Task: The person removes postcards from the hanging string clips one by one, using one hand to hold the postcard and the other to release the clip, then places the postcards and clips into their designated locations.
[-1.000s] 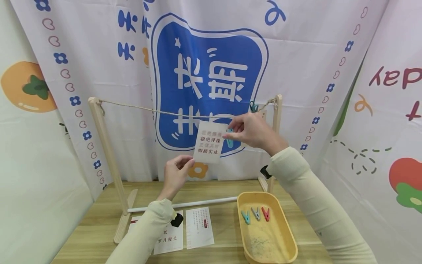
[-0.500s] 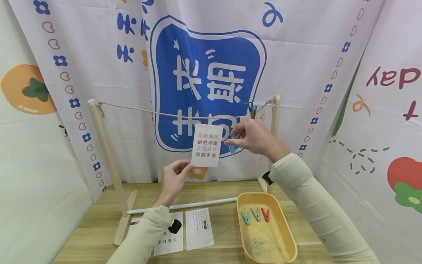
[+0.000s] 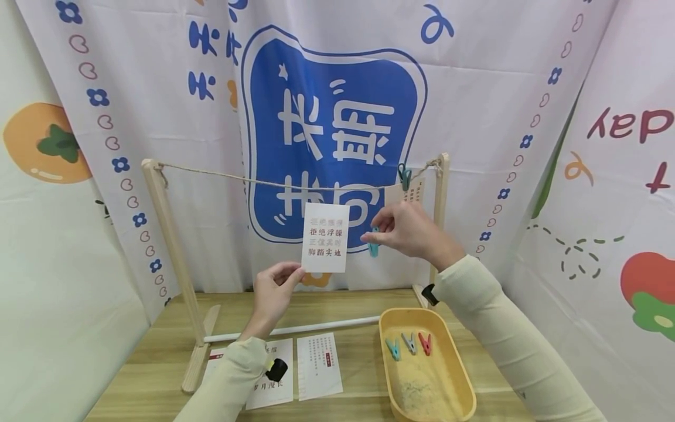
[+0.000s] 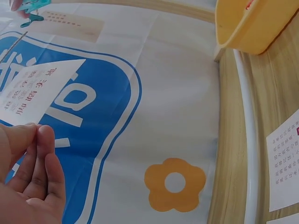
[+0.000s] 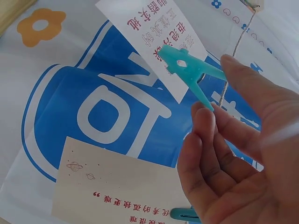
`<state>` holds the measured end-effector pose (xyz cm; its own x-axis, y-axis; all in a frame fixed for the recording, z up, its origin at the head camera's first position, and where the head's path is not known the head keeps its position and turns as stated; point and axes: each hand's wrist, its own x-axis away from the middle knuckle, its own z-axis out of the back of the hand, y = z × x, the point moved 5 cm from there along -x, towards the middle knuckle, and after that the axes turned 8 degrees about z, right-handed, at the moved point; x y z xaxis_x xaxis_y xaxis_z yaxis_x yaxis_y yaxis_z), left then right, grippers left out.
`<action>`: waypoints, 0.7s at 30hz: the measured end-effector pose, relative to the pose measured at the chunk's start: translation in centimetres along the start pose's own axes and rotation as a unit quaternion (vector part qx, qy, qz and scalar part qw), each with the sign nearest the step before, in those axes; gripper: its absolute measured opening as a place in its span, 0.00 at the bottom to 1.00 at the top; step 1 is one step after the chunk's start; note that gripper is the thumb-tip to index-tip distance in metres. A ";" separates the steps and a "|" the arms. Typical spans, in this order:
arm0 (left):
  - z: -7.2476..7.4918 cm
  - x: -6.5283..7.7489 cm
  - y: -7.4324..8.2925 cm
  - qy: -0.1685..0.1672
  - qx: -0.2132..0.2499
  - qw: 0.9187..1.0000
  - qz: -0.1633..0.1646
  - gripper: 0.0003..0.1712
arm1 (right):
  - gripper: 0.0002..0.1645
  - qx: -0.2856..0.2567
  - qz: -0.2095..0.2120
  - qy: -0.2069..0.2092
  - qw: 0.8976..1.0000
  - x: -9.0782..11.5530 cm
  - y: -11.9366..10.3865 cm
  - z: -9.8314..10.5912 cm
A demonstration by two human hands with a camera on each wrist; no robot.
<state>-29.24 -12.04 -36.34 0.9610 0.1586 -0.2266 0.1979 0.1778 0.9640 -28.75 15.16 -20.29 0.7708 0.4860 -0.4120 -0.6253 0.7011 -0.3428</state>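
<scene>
In the head view, my left hand (image 3: pixel 273 296) pinches the lower left corner of a white card (image 3: pixel 324 237) printed with red and grey characters. The card is upright, just below the twine (image 3: pixel 237 180). To its right, my right hand (image 3: pixel 411 231) holds a light-blue clothespin (image 3: pixel 374 243) by its handles, apart from the card. The right wrist view shows thumb and finger on the two handles of the clothespin (image 5: pixel 187 70). A second card (image 3: pixel 395 194) hangs from the twine by a dark teal clothespin (image 3: pixel 404 176), partly hidden behind my right hand.
Two wooden posts, left (image 3: pixel 176 252) and right (image 3: pixel 442 217), carry the twine. A yellow tray (image 3: pixel 464 381) with several clothespins stands on the table at front right. More cards (image 3: pixel 319 366) lie at front left, before a white rod (image 3: pixel 327 324). A printed curtain hangs behind.
The card in my left hand has moved down and slightly left, away from the twine. My right hand has lowered with the clothespin, uncovering more of the hanging card.
</scene>
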 end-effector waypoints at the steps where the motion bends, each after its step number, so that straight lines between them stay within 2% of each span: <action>1: 0.0 0.1 0.0 -0.001 0.002 1.000 0.000 0.08 | 0.19 -0.001 0.000 -0.001 1.000 0.1 0.0 0.0; 10: 0.1 1.0 0.4 -0.009 -0.006 1.000 0.002 0.08 | 0.18 -0.005 0.004 -0.013 1.000 0.7 0.2 -0.6; 21: 0.3 2.1 0.2 -0.022 -0.001 1.000 0.018 0.08 | 0.15 -0.015 -0.038 -0.032 0.999 2.3 0.9 -1.9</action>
<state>-27.10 -11.93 -36.55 0.9749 0.1229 -0.1856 0.1627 0.1755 0.9709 -27.80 15.92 -23.10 0.8213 0.4654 -0.3299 -0.5679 0.7215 -0.3962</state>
